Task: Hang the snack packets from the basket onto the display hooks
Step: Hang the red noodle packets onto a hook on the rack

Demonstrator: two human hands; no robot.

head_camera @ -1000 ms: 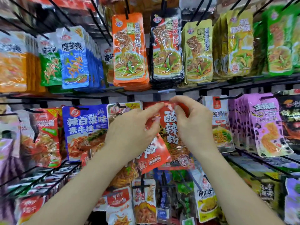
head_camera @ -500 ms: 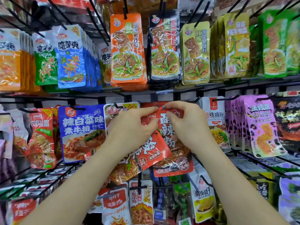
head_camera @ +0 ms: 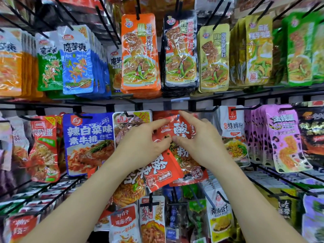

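Presently, both hands were at the middle row of the rack. The left hand [head_camera: 145, 142] pinched the upright red packet [head_camera: 183, 130] near its upper left, forefinger and thumb closed on the film. The right hand [head_camera: 201, 144] held the same packet, forefinger stretched to the top edge and thumb on the printed face; its other fingers were hidden, so their position could not be told. The packet sat just under the black rail [head_camera: 157, 100]. Hook tip and hang-hole were both covered, so seating was unconfirmed. A tilted red packet [head_camera: 157, 174] lay askew below the left hand, overlapping the first; whether it was hooked or held could not be told.

Risks, as judged:
- If the hole was not threaded, letting go would drop the packet.
- Slippery film plus a two-point pinch might let it twist off line with the hook.
- The tilted packet looked loosely placed and could slide free if nudged.

Surroundings: the blue packet [head_camera: 87, 137] and a clear-fronted packet [head_camera: 131, 123] crowded the left side. The white packet [head_camera: 233, 134] sat just beside the right hand, purple packets [head_camera: 280, 137] further along. Neighbours left little sideways room. The basket was not in view.
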